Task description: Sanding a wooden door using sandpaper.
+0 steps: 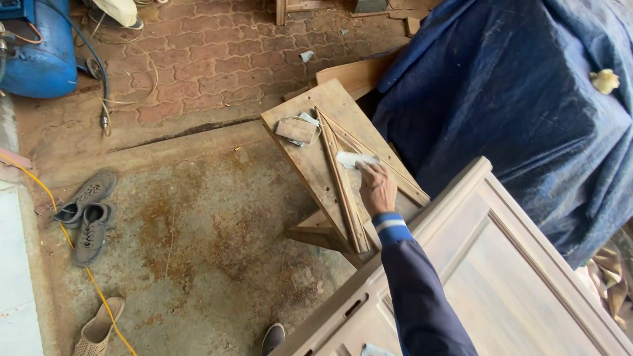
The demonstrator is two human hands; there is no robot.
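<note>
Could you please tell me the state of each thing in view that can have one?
Hand: on a pale sheet, which hand unclear.
Wooden strips: lying flat on the stool.
Folded sandpaper: resting on the stool, untouched.
Grey shoes: off, side by side.
Blue tarp: draped over something bulky.

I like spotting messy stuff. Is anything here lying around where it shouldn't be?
Yes. A pair of grey shoes lies askew on the stained floor, with a lone sandal nearby beside a yellow cord.
</note>
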